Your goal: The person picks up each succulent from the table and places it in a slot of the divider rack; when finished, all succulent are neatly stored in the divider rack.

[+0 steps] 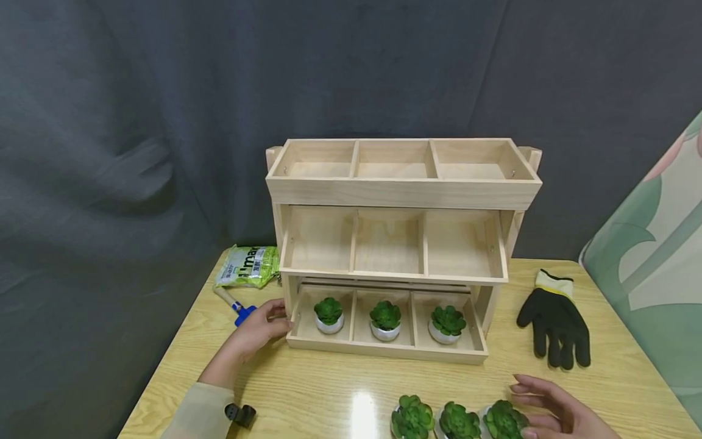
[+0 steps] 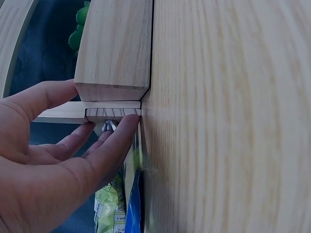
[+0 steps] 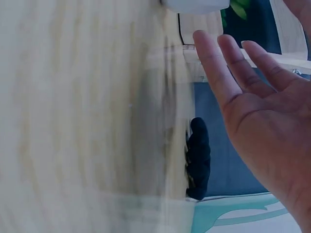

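A three-tier wooden shelf stands on the table, each tier split into three compartments. Its lowest tray holds one potted succulent per compartment: left, middle and right. My left hand touches the shelf's lower left end; the left wrist view shows its thumb at the tray block and fingertips against the wooden foot. My right hand, fingers extended, is beside the rightmost succulent of three at the near edge, its thumb overlapping the leaves. A white pot appears above its fingertips.
Left of the shelf lie a green packet and a blue-headed tool with a pale handle. A black work glove lies to the right. Two more succulents, one and another, stand at the near edge. Dark curtain hangs behind.
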The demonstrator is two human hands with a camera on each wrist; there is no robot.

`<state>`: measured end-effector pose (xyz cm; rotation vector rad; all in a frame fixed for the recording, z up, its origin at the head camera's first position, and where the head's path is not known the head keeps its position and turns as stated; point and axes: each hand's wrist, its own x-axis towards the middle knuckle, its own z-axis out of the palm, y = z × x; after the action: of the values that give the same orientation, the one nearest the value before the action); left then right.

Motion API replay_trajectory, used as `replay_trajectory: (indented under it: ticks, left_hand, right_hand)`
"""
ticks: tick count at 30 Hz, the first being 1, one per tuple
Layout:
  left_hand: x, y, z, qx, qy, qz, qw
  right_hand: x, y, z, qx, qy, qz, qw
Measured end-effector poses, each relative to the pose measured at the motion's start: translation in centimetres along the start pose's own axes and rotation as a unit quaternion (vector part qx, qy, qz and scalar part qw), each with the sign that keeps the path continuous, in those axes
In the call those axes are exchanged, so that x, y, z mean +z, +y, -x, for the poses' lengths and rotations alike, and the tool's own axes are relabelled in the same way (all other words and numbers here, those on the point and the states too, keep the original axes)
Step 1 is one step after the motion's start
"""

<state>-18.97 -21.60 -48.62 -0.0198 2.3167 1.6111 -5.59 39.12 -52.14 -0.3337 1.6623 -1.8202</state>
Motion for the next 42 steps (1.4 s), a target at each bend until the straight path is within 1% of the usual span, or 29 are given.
replay_trajectory:
  ticks: [3,5,6,9,14,19,23,28,30,31,33,36,38,42]
  left_hand:
    - [0.1,0.0,0.2,-0.004,0.003,0.0,1.0]
    - [0.1,0.0,0.2,-0.005,0.005,0.0,1.0]
    - [0.1,0.0,0.2,-0.004,0.006,0.0,1.0]
    - [0.1,-0.1,0.1,-0.001,0.005,-0.002,1.0]
    - [0.0,-0.3,-0.1,-0.001,0.003,-0.001,1.0]
    - [-0.1,-0.5,-0.1,-0.002,0.001,0.001,1.0]
    - [-0.1,-0.5,-0.1,-0.002,-0.001,0.004,1.0]
    - [0.0,-0.4,0.0,0.001,-0.002,0.008,1.0]
    - [0.0,-0.4,0.0,0.001,-0.001,0.007,1.0]
    - [0.0,-0.4,0.0,0.002,0.0,0.006,1.0]
    - [0.0,-0.3,0.0,0.002,-0.001,0.005,1.0]
    - [0.0,-0.4,-0.1,0.001,-0.001,0.003,1.0]
    - [0.0,-0.3,-0.1,-0.001,0.0,0.004,1.0]
    - [0.0,-0.3,-0.2,-0.003,0.003,0.001,1.0]
  right_hand:
    - [-0.9,0.7,0.1,-0.032,-0.075,-0.059,0.995]
    - [-1.2,1.0,0.0,-0.037,-0.104,-0.075,0.991]
    - [-1.3,1.2,0.0,-0.038,-0.11,-0.074,0.99]
    - [-1.3,1.3,0.0,-0.029,-0.109,-0.066,0.991]
    - [-1.2,1.4,-0.4,-0.032,-0.125,-0.056,0.99]
    - [-0.9,1.5,-0.6,-0.008,-0.115,-0.048,0.992]
    - [-0.8,1.6,-0.7,0.0,-0.114,-0.035,0.993]
    - [-1.2,2.1,-1.2,-0.031,-0.123,0.006,0.992]
    - [-1.2,2.3,-1.4,-0.042,-0.115,0.031,0.992]
    - [-1.1,2.4,-1.5,-0.038,-0.104,0.039,0.993]
    - [-1.0,2.6,-1.7,-0.05,-0.086,0.071,0.993]
    - [-0.7,3.0,-1.9,-0.082,-0.073,0.118,0.987]
    - [-0.7,3.2,-2.0,-0.113,-0.079,0.137,0.981]
    - [-0.6,3.5,-2.3,-0.132,-0.081,0.149,0.977]
